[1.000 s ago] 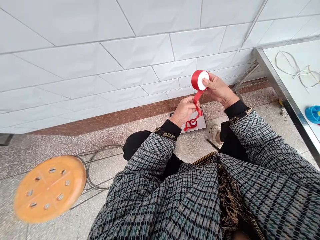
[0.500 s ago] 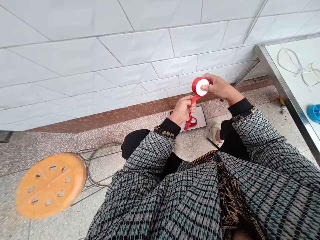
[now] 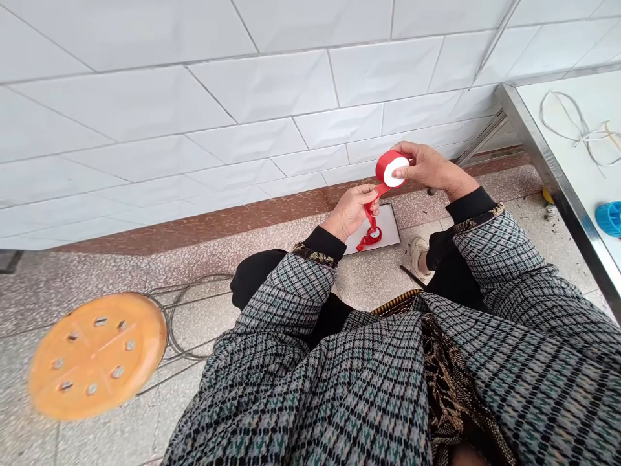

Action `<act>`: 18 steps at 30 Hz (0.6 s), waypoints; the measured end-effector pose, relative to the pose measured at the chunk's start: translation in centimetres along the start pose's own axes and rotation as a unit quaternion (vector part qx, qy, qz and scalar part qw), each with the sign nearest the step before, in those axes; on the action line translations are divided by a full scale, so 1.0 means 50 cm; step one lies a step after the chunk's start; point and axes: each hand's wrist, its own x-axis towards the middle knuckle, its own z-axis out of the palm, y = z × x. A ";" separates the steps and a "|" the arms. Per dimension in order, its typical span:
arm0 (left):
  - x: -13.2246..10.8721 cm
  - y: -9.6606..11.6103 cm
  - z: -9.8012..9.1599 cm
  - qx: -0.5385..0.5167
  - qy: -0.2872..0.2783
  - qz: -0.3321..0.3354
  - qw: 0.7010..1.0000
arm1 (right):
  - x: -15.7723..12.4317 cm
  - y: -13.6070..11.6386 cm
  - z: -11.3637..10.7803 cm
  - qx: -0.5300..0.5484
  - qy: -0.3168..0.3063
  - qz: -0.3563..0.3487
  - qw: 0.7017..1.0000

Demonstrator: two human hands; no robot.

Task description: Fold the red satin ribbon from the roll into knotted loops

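My right hand [image 3: 425,169] is closed around a roll of red ribbon [image 3: 387,166], thumb on its white side. A strip runs from the roll to my left hand [image 3: 353,210], whose fingers pinch it just below and left of the roll. From there the loose ribbon [image 3: 370,220] hangs downward. Under my hands, a white rectangular board or tray [image 3: 389,220] with a dark edge lies on the floor. A smaller red ring-shaped coil [image 3: 374,234] and crumpled red ribbon appear over it; whether they join the hanging strip I cannot tell.
An orange round stool [image 3: 97,356] with wire legs stands on the left. To the right is a metal-edged table [image 3: 543,152] bearing white cables [image 3: 577,137] and a blue plastic container [image 3: 609,219]. A white tiled wall [image 3: 286,77] rises ahead.
The roll in my right hand has shifted slightly to the right. My left hand has moved a little to the left, keeping its pinch on the ribbon.
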 end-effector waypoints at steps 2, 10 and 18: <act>0.000 0.002 -0.003 0.007 -0.002 -0.024 1.000 | 0.001 0.003 0.004 -0.006 -0.008 0.000 1.000; 0.014 -0.011 -0.026 0.071 0.031 -0.069 0.995 | 0.001 0.016 0.009 -0.137 -0.036 -0.005 0.990; 0.022 -0.015 -0.027 0.067 0.050 -0.081 0.993 | 0.005 0.011 0.027 -0.263 -0.072 0.003 0.962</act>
